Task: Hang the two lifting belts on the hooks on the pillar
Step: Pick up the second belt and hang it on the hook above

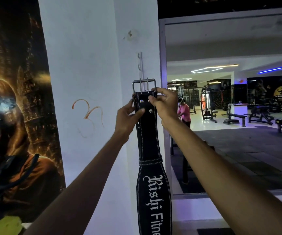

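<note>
White paint covers the pillar [86,82] ahead of you, with a mural on the wall to its left and a mirror [230,99] to its right reflecting a gym floor with benches and machines. Mounted on the pillar's right face is a thin vertical hook rail [140,65] with small hooks stacked along it.

You hold a black lifting belt [147,141] upright against the pillar. Your left hand [128,116] pinches its left edge just under the buckle; your right hand [164,104] grips the top right corner. Both hands are closed on the belt. The steel buckle [144,86] sits over the rail's lower end.

To hang it well, I judge you should raise the buckle slightly, pass its frame over one hook, and feel it catch before loosening either hand.

Whether the buckle is already on a hook cannot be told; the belt covers that spot. The belt's lower end runs out of view, cutting off its white lettering. The second belt is not visible.
</note>
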Demonstrator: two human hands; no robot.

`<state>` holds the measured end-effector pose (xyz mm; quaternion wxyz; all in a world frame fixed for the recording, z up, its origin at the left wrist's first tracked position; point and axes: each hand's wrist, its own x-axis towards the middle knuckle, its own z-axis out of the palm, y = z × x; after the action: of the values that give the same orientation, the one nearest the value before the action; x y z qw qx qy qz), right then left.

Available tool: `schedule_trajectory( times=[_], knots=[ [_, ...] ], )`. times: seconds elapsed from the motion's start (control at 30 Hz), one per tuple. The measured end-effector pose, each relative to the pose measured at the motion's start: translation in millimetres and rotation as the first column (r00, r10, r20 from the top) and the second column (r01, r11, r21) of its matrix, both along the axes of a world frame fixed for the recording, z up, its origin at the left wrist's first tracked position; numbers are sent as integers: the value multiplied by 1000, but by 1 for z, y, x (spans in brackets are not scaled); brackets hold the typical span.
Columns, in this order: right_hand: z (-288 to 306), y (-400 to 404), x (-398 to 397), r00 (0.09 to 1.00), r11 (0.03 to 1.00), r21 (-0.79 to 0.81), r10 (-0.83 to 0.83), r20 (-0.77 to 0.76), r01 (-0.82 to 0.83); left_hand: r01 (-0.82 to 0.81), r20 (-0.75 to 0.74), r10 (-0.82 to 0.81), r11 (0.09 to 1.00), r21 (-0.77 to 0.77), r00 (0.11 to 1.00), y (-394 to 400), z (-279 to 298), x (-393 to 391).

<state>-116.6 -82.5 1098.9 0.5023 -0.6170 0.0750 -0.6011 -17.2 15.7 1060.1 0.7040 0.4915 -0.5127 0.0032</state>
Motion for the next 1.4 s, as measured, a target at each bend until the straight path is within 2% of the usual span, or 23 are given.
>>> schedule_trajectory(
  times=[0.13,0.3,0.5,0.57,0.63,0.77,0.83,1.0,1.23,1.4],
  knots=[
    [0,-1,-1,1000,1000,21,-3,26,3,-12,-66,21,992,128,998,-3,-50,8],
    [5,-2,-8,997,999,47,3,76,-7,66,-95,-39,950,305,995,2,-112,13],
    [2,-1,-12,996,998,67,-2,90,-4,90,-168,-48,964,252,985,11,-151,-3],
    [0,0,-13,996,997,81,3,88,-10,64,-149,-21,953,295,989,11,-166,-1],
    [-3,1,-14,996,996,89,11,89,-19,21,-101,22,915,402,995,13,-187,2],
    [-7,2,-16,997,995,93,17,80,-24,39,-92,12,851,524,996,22,-230,4],
    [-10,1,-17,997,995,102,11,78,-19,40,-72,-1,839,542,997,25,-230,4],
    [-16,3,-17,998,994,110,15,60,-21,27,-127,31,901,432,991,17,-197,4],
    [-17,6,-25,999,994,106,0,42,-4,115,-183,-20,842,526,983,27,-247,0],
    [-29,4,-20,1000,989,148,6,25,-9,85,-189,-3,898,431,982,21,-216,-8]
  ],
)
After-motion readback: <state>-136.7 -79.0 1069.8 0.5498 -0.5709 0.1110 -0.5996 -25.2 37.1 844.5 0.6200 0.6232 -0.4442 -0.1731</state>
